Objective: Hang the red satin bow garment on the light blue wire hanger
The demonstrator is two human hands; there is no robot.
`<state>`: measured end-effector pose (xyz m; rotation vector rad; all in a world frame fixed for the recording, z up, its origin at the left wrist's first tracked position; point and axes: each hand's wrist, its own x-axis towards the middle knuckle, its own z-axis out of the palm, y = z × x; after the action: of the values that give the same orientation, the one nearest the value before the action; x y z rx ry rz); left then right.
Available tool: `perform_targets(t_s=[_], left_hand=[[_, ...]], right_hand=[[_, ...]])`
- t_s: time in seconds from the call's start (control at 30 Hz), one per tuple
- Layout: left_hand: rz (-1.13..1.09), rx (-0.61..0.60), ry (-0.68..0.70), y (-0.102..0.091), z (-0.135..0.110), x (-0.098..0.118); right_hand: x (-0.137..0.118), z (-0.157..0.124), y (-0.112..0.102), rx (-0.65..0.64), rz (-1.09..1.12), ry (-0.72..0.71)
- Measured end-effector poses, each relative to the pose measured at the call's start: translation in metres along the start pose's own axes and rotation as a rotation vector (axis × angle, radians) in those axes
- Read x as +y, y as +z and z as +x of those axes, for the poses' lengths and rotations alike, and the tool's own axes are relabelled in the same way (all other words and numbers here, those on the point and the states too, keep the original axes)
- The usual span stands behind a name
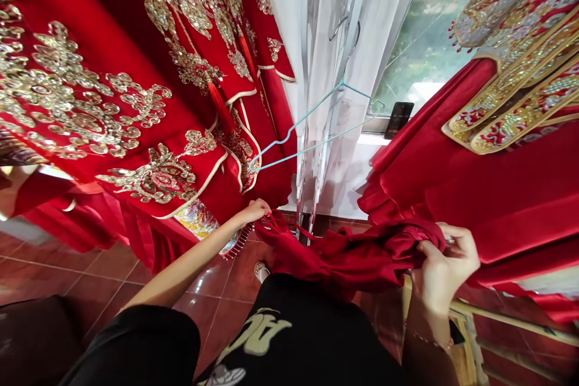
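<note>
A dark red satiny garment [344,256] is stretched sideways in front of my body, bunched in folds. My left hand [256,211] is closed on its left end, where thin straps or loops show. At the other end my right hand [446,259] grips a gathered bundle of the same cloth. Above the garment hangs a bare light-blue wire hanger [312,111] with a metal hook; neither hand touches it. Close to my left hand is the lower edge of a red robe [212,181] with gold sequin embroidery and cream piping.
More red embroidered garments [520,181] hang on the right. A phone [398,119] leans by the window [429,30]. Behind the hanger are white curtains [335,175] and metal poles. A wooden stool or rack [461,338] stands low right, on reddish floor tiles [199,307].
</note>
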<state>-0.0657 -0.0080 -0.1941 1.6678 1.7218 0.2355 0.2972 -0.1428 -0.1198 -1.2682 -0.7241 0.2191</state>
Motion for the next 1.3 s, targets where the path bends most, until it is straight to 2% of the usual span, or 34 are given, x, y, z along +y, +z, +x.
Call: perform_targets(t_s=[0.17,0.33,0.43,0.63,0.77,0.83,0.9,0.93,1.0,1.13,1.2,1.3], left_hand=[[-0.180,-0.055,0.051,0.004,-0.007,0.007],[-0.358,-0.201,0.131,-0.009,-0.023,0.012],[-0.521,-0.273,0.172,-0.006,-0.034,0.014],[-1.019,-0.281,0.162,0.032,-0.047,0.024],[-1.459,-0.412,0.012,0.064,-0.058,0.048],[-1.553,-0.506,-0.047,0.081,-0.062,0.064],[-1.543,-0.561,-0.011,0.096,-0.063,0.080],[-1.519,-0.557,0.047,0.102,-0.063,0.087],[-1.443,-0.473,0.207,0.111,-0.064,0.099],[-1.098,-0.321,0.469,0.127,-0.070,0.114],[-0.985,-0.264,0.529,0.137,-0.073,0.117],[-1.007,-0.059,0.497,0.149,-0.074,0.116]], right_hand=[[0.008,-0.004,0.005,-0.051,-0.037,0.056],[0.016,-0.005,0.007,-0.058,-0.019,0.091],[0.019,-0.004,0.010,-0.055,-0.030,0.097],[0.020,-0.006,0.024,-0.070,0.029,0.159],[0.016,-0.013,0.039,-0.073,0.213,0.322],[0.014,-0.017,0.044,-0.142,0.309,0.426],[0.012,-0.022,0.046,-0.232,0.365,0.510],[0.011,-0.024,0.047,-0.273,0.384,0.539],[0.008,-0.029,0.047,-0.335,0.424,0.580],[-0.001,-0.037,0.047,-0.396,0.476,0.625],[-0.004,-0.039,0.045,-0.418,0.470,0.632],[-0.004,-0.041,0.043,-0.475,0.440,0.608]])
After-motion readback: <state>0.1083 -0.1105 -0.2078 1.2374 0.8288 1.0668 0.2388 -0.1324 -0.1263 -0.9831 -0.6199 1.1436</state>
